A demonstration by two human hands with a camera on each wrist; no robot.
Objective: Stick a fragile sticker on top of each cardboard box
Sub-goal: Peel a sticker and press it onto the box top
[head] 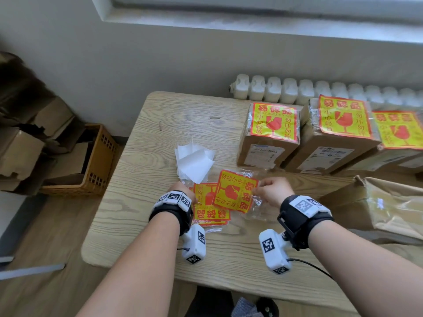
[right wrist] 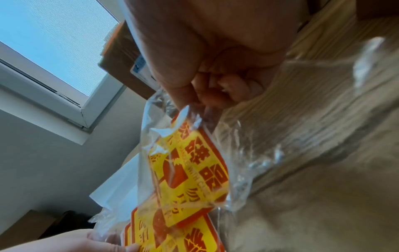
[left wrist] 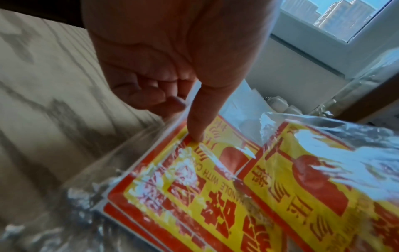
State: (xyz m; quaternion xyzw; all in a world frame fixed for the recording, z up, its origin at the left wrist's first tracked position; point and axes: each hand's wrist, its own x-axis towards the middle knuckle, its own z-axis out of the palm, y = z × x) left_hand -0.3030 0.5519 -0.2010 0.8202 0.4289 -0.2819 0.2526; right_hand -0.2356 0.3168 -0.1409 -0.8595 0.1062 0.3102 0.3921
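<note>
A stack of yellow-and-red fragile stickers (head: pixel 210 215) lies in a clear plastic bag (head: pixel 254 209) on the wooden table (head: pixel 142 170). My left hand (head: pixel 186 192) holds the stack down; its thumb (left wrist: pixel 200 119) presses on the top sticker (left wrist: pixel 172 187). My right hand (head: pixel 258 188) pinches the corner of one sticker (head: pixel 235 194), drawn partly out of the bag and tilted above the stack. The wrist view shows this pinch (right wrist: pixel 194 104) on the sticker (right wrist: pixel 194 167) along with some plastic. Three cardboard boxes (head: pixel 263 152) (head: pixel 325 154) (head: pixel 393 159) at the back right each carry a sticker on top.
Several white backing papers (head: pixel 194 161) lie just beyond the stack. A brown package (head: pixel 389 209) with clear tape sits at the right, close to my right hand. A radiator (head: pixel 297 90) runs behind the boxes. On the floor to the left stands an orange crate (head: pixel 98 161) with flattened cardboard.
</note>
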